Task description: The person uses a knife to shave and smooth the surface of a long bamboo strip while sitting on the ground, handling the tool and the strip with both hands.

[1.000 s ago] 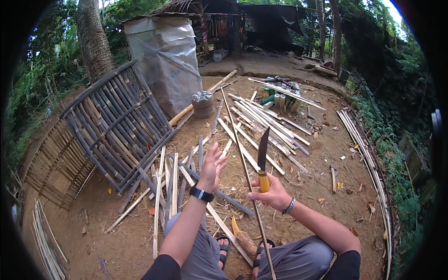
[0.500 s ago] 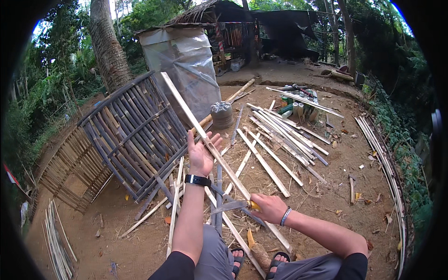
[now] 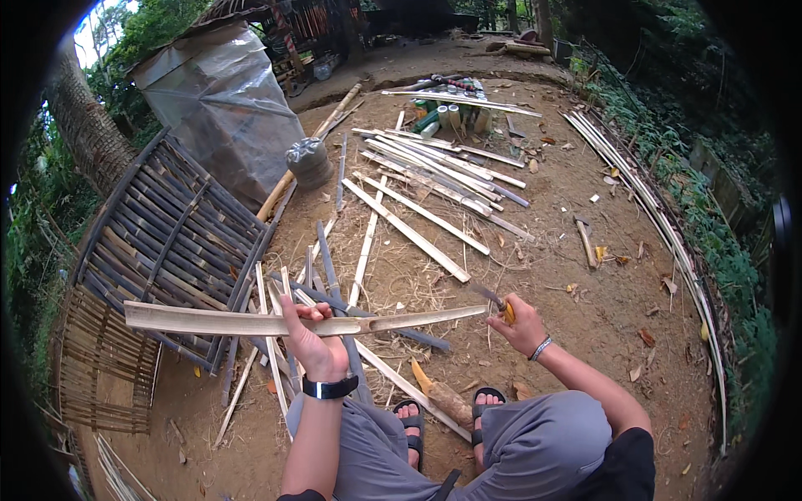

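Note:
A long split bamboo slat (image 3: 209, 321) lies almost level across the view in front of my knees. My left hand (image 3: 321, 352) grips it near the middle from below, thumb on the near side and fingers behind. In my right hand (image 3: 526, 327) is a knife (image 3: 489, 296) with a yellow handle, its blade pointing up and left. That hand is beside the slat's right end; whether its fingers touch the end, I cannot tell. On the ground between my sandalled feet rests a short wooden log (image 3: 449, 404) with a cut, pale yellow tip.
Several bamboo slats (image 3: 434, 171) lie piled ahead. A dark bamboo panel (image 3: 180, 234) leans at left, beside a water-jug-like plastic container (image 3: 308, 164). A hammer-like tool (image 3: 586, 242) lies at right, and long strips (image 3: 660, 225) run along the right edge.
The slat has swung from steeply slanted to nearly level. My right hand with the knife has moved up and right, to the slat's end. The whole view has shifted right and downward.

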Available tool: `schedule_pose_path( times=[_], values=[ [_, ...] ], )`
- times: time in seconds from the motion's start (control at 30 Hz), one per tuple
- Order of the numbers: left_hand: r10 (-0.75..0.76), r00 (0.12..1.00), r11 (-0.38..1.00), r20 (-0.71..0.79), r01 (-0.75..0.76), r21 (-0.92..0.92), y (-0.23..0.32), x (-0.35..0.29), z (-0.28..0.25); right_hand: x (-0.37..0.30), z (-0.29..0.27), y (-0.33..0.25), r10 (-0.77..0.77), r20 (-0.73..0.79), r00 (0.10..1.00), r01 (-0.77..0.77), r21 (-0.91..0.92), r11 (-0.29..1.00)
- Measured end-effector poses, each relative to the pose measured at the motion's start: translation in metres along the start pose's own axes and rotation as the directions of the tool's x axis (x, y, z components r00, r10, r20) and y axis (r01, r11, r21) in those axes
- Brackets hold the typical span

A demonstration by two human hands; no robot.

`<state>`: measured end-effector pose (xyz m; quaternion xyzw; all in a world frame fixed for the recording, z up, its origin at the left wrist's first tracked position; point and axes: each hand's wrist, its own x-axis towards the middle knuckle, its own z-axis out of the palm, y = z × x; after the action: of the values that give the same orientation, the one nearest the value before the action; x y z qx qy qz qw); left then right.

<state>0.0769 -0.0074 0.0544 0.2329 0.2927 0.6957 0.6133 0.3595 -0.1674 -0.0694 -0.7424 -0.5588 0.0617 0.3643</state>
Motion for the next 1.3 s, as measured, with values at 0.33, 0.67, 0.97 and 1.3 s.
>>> schedule_pose_path(
  times=[0.33,0.67,0.97,1.3],
  values=[
    [0.152,0.955,0.972,0.255,-0.191,0.137,0.018,-0.016,-0.009,-0.131,0.036,0.032,0.710,0.012,0.704,-0.560,0.623,0.546],
    [0.322,0.946,0.947,0.031,-0.322,0.003,0.068,-0.026,0.010,-0.127,-0.015,0.057,0.566,0.012,0.824,-0.539,0.325,0.777],
    [0.228,0.868,0.974,0.441,-0.207,-0.096,-0.013,-0.053,0.030,-0.115,-0.029,0.013,0.580,0.076,0.811,-0.570,0.328,0.754],
    [0.112,0.816,0.986,0.567,-0.162,0.038,-0.033,-0.063,0.011,-0.082,-0.002,-0.025,0.218,0.213,0.952,-0.223,-0.001,0.975]
  ],
)
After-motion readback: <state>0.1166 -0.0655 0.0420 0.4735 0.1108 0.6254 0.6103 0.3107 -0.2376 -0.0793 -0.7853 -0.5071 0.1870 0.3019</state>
